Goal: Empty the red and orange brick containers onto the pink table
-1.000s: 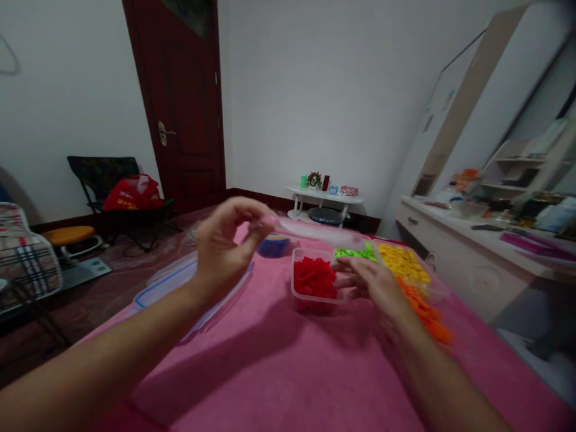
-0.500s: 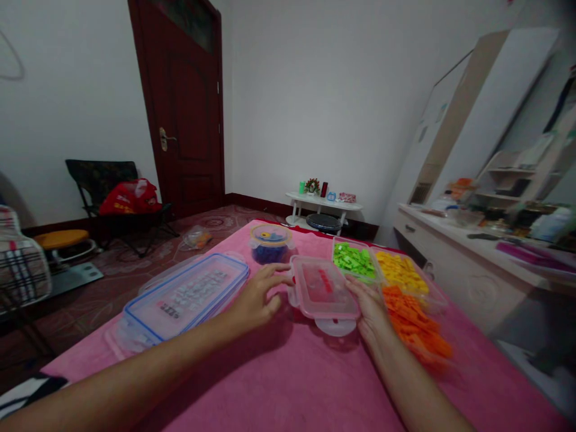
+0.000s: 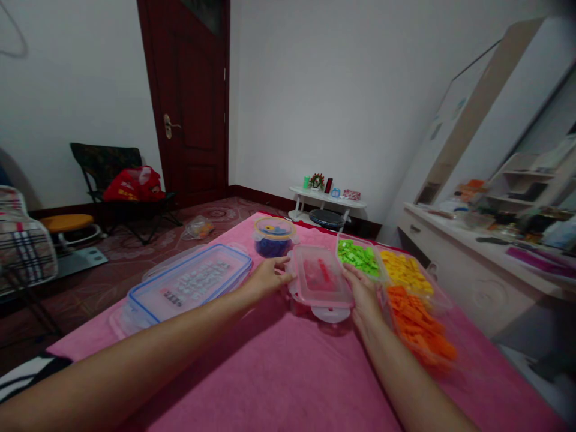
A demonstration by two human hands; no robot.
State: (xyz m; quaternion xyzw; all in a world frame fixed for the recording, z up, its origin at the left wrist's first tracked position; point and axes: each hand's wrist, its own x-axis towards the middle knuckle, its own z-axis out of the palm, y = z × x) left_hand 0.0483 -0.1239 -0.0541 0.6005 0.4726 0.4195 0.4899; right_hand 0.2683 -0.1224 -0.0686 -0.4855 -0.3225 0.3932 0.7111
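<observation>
A clear plastic food container with a pink-rimmed lid (image 3: 320, 279) sits in front of me, with something red showing through it. My left hand (image 3: 269, 277) has its fingers and thumb closed at the lid's left flap. On the opposite side, my right hand (image 3: 363, 295) grips the container's right edge. The lid's front flap sticks outward, unlatched. Behind my left hand stands a round tub (image 3: 272, 240) with a yellow-rimmed lid and dark blue pieces inside. Beside my right hand are bright green pieces (image 3: 359, 258), yellow pieces (image 3: 405, 273) and orange pieces (image 3: 418, 324) in clear containers.
Blue-rimmed rectangular lids (image 3: 193, 285) lie stacked at the left on the pink cloth (image 3: 279, 384). Beyond the table are a folding chair with a red bag (image 3: 135, 183), a low white stand (image 3: 328, 197) and, at the right, a cluttered white dresser (image 3: 477, 258).
My left hand's fingers have drawn in from a looser spread to the lid's left flap. The lid looks lower and flatter on its box. The view has shifted slightly.
</observation>
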